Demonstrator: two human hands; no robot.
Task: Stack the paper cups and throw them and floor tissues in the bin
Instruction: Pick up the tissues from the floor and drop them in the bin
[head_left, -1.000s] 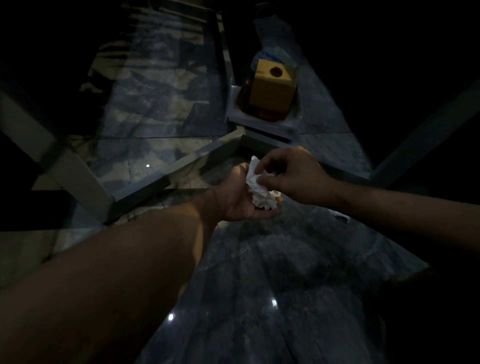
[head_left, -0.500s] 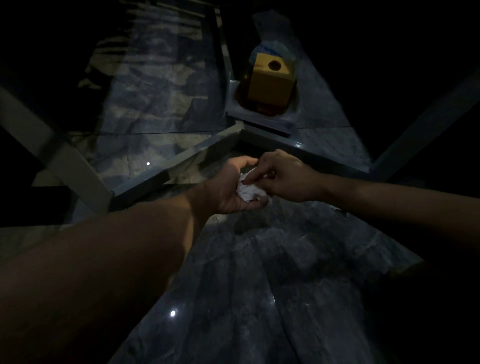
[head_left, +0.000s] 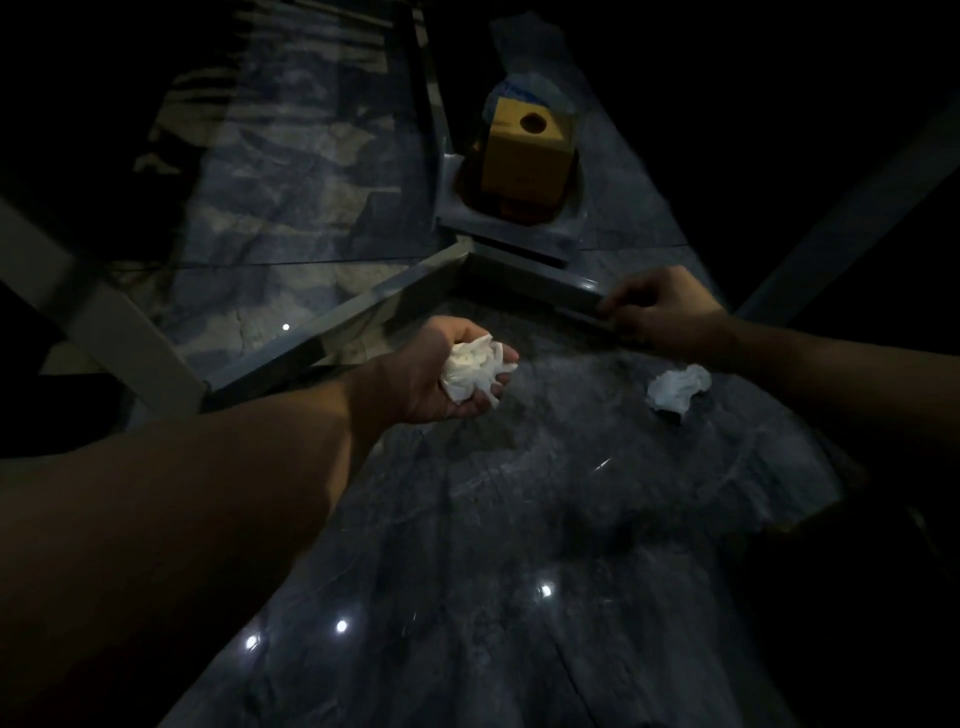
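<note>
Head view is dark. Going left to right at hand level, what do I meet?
Left hand cupping a crumpled tissue wad → second crumpled tissue lying on the marble floor. The right hand sits above that tissue, curled on the grey metal bar.

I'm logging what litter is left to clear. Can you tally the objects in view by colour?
White crumpled tissues: 2, one cupped in the left hand, tissue, and one lying on the floor, tissue
Yellow box with a round hole: 1
Total: 3

No paper cups show in this dark view.
</note>
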